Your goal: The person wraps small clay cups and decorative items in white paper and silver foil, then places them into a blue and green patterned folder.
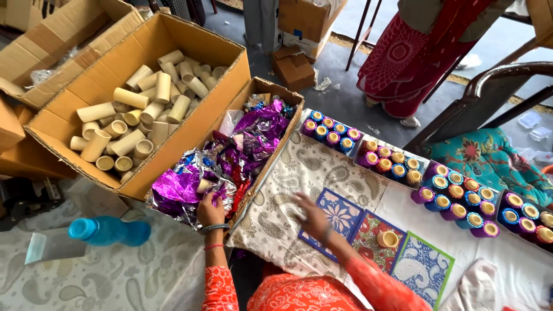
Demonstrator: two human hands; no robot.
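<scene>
Head view, read left to right. A blue bottle (109, 231) lies on its side on the patterned cloth (103, 282), well to the left of the left hand (209, 211). Up and left of that hand stands a large cardboard box (75, 86) filled with bare cardboard tubes (138, 115). The left hand reaches into a narrower box (275, 135) of crumpled purple foil (173, 187); its grip is closed on the foil, beside a tube (203, 185) lying among the sheets. To its right, the right hand (310, 214) hovers over the paisley cloth (288, 173), blurred, its grip loose and open and holding nothing. Just right of this hand lie three patterned square sheets (340, 213), and a single tube (387, 238) stands upright on the middle one. Farther right and above, rows of foil-wrapped tubes (455, 198) stand in groups. Beyond them, another person in a red garment (415, 57) stands near a chair (489, 92).
</scene>
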